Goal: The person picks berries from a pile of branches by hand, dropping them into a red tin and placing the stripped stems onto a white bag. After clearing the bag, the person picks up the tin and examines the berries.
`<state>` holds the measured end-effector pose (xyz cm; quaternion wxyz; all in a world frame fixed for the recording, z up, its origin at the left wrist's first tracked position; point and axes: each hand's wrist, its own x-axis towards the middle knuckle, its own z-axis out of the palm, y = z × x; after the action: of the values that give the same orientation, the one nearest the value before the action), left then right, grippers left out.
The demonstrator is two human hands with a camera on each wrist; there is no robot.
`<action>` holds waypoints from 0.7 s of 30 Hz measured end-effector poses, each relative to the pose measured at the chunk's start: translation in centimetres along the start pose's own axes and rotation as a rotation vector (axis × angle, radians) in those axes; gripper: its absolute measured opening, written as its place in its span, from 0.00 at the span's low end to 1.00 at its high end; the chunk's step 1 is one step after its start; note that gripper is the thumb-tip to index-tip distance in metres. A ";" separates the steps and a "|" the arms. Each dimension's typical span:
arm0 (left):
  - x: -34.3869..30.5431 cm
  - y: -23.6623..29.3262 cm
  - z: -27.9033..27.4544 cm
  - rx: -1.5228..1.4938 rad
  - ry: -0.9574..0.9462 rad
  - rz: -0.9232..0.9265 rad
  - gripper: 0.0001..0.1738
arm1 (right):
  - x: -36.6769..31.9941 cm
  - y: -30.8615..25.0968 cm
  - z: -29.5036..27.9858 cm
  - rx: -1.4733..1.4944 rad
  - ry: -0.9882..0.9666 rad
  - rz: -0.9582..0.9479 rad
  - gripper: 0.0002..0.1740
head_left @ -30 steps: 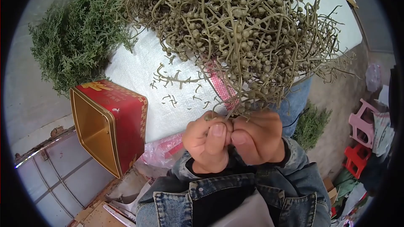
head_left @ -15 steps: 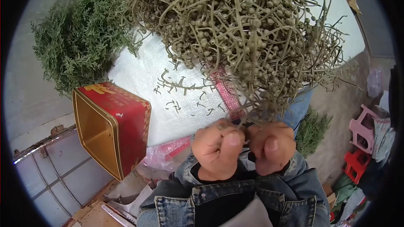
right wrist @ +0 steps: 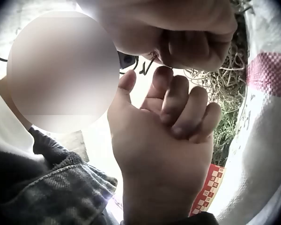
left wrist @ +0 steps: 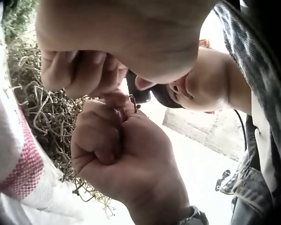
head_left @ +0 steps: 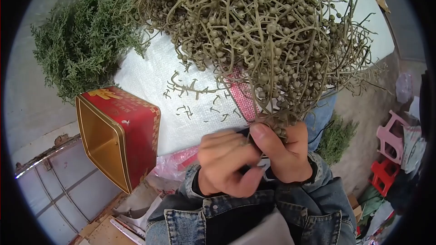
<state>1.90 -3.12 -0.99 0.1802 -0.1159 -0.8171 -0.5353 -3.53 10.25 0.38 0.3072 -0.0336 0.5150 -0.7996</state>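
Observation:
My right hand [head_left: 288, 149] pinches a brownish-green stem [right wrist: 147, 66] between thumb and curled fingers. Small round pods show beside its thumb in the head view. Close against it is my left hand [head_left: 227, 163], back upward, thumb apart and fingers loosely bent. In the right wrist view the left hand's fingertips [right wrist: 163, 77] lie just below the stem's end, with nothing gripped. Beyond the hands a big tangled heap of podded stems [head_left: 254, 31] covers a white woven sack [head_left: 154, 70]. Short snipped-looking bits of stem [head_left: 184, 111] are scattered on the sack.
A red tin [head_left: 141, 131] lies on its side at the left, its gold mouth facing away from the sack. Green feathery sprigs [head_left: 77, 50] are piled behind it. To the right are a pink stool [head_left: 390, 136], a red stool [head_left: 383, 174] and more greenery [head_left: 338, 138] on the floor.
The hands, earlier thumb to thumb, drew slightly apart and came together again. Now the left hand has turned back-up with its thumb off, and the right thumb reaches over the stem.

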 end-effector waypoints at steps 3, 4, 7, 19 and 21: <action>-0.7 0.5 -1.0 -0.090 0.123 -0.249 0.07 | -0.1 0.1 -0.5 -0.031 -0.046 -0.042 0.12; -0.5 0.6 -1.0 -0.089 0.122 -0.247 0.07 | -0.1 0.1 -0.5 -0.046 -0.069 -0.064 0.13; 0.7 0.9 -0.6 0.091 0.053 -0.291 0.08 | 0.1 -0.1 -0.5 -0.004 -0.066 -0.014 0.12; -0.3 -0.5 0.0 0.168 0.036 0.036 0.07 | 0.6 0.7 -0.7 -0.328 -0.020 -0.207 0.11; -0.8 -0.7 0.1 0.126 0.053 0.013 0.07 | 0.5 1.0 -0.2 -0.428 0.030 -0.315 0.11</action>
<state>2.35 -3.27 -2.01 0.2120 -0.0955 -0.8435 -0.4843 -3.54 9.88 -0.68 0.1570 -0.1657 0.6651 -0.7110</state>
